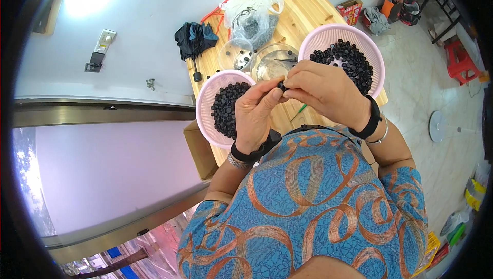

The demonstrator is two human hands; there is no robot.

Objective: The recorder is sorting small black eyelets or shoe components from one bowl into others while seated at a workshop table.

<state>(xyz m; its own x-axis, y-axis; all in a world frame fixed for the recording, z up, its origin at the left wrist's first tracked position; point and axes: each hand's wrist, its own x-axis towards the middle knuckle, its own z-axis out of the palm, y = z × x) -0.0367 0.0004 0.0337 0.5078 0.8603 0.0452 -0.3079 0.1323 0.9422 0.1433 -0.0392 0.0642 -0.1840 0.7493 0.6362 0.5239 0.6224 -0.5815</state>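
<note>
While our bare left hand (252, 112) pinches a small black piece (281, 87) between narrowed fingertips, our bare right hand (326, 91) grips it from the other side. We hold it above the pale wooden table (308, 6), between two round pink plastic baskets (204, 107).

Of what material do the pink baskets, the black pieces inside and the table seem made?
Pink baskets: probably smooth plastic; fine openwork walls look moulded. Black pieces: glossy by their highlights, perhaps plastic or rubber; I cannot tell. Table: apparently smooth wood, showing knots and grain.
</note>
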